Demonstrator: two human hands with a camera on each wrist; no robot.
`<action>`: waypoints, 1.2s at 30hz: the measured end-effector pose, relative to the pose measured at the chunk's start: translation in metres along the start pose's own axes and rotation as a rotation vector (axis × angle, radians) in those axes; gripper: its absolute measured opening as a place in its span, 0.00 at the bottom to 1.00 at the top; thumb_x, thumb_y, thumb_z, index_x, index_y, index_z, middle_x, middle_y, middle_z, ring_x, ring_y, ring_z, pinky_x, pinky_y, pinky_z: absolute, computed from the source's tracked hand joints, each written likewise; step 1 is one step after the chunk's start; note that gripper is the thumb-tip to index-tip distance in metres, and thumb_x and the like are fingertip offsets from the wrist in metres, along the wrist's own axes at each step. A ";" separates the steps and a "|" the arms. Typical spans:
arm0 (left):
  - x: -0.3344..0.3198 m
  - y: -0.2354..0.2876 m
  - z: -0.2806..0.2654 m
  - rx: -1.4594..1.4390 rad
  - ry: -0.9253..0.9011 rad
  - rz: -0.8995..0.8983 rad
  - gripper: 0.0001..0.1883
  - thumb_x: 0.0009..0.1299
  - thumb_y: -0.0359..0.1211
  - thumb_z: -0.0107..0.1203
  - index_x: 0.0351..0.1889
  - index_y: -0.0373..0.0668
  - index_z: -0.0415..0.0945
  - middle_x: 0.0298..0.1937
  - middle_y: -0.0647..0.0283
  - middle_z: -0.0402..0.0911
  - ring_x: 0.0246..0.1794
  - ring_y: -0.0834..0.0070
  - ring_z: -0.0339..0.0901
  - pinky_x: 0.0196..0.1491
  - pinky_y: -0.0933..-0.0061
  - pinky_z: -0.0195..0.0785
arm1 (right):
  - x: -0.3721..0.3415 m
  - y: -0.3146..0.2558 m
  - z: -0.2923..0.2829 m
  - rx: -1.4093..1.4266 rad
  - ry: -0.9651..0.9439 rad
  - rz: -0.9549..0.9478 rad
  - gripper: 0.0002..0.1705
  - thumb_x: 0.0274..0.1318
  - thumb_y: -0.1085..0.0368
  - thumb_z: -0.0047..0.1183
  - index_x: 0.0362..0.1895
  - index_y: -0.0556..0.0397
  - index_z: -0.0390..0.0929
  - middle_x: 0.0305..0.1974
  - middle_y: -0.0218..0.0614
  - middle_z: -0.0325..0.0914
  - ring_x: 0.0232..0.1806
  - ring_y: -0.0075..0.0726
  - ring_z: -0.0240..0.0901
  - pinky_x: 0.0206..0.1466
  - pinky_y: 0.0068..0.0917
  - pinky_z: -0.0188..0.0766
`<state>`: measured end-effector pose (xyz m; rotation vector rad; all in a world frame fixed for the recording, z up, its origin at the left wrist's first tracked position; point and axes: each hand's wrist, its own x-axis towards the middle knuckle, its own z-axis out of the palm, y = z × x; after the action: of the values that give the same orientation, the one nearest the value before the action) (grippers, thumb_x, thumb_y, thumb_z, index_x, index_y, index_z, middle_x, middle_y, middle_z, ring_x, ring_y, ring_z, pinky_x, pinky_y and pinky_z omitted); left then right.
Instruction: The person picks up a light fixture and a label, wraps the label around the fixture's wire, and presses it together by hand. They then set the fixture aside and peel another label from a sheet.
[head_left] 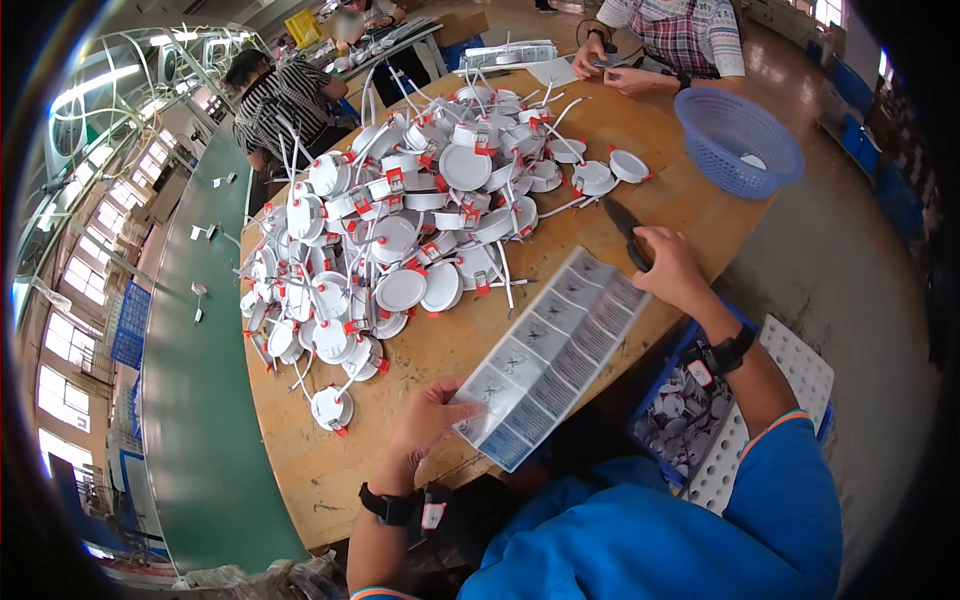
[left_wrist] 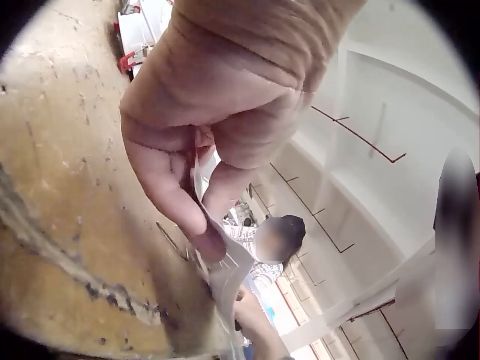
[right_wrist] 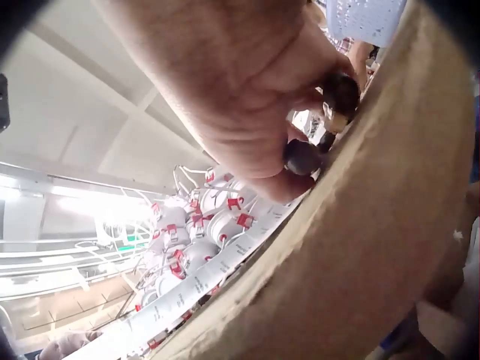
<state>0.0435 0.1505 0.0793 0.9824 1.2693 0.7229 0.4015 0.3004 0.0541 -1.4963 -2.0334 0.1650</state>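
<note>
A long printed sheet of labels (head_left: 553, 352) stretches diagonally over the table's near edge. Its near end is pinched between thumb and fingers of my left hand (head_left: 428, 428); the left wrist view shows the sheet (left_wrist: 229, 281) bending beside the fingertips of that hand (left_wrist: 217, 97). At the sheet's far right corner, my right hand (head_left: 676, 272) grips a dark-handled tool (head_left: 626, 222), whose tip points away over the tabletop. In the right wrist view two dark handle ends (right_wrist: 303, 157) stick out of the hand (right_wrist: 240, 97). Whether its fingers also touch the sheet is unclear.
White round lamps (head_left: 400, 240) with red clips and cables are heaped on the wooden table (head_left: 400, 352). A blue basket (head_left: 735, 150) stands at the far right, a crate of small parts (head_left: 680, 425) below right, a green belt (head_left: 205, 400) left. Someone sits opposite.
</note>
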 end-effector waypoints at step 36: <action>0.025 0.001 0.089 -0.708 0.578 0.304 0.06 0.66 0.29 0.52 0.40 0.42 0.70 0.34 0.67 0.78 0.33 0.82 0.76 0.31 0.83 0.69 | -0.041 0.004 -0.068 0.624 0.079 0.204 0.35 0.36 0.75 0.50 0.58 0.53 0.66 0.52 0.39 0.69 0.51 0.32 0.66 0.55 0.25 0.60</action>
<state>0.1352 0.1554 0.0705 0.3797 1.2010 1.6433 0.4483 0.2485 0.0911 -1.2688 -1.5555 0.7357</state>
